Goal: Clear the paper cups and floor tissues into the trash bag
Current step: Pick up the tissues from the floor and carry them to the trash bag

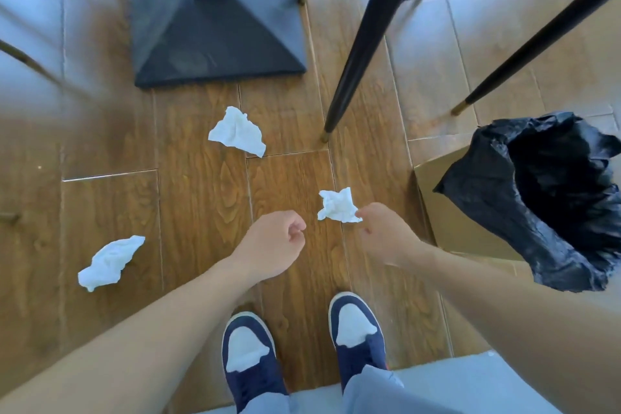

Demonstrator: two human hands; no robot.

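At centre frame, the right hand pinches a crumpled white tissue between its fingertips, fingers narrowed onto one corner. The left hand is curled into a loose fist and holds nothing. At 3 o'clock, the black plastic trash bag lines a brown cardboard box, mouth open. Two more crumpled white tissues lie on the wood-grain floor: one at 12 o'clock, one at 9 o'clock.
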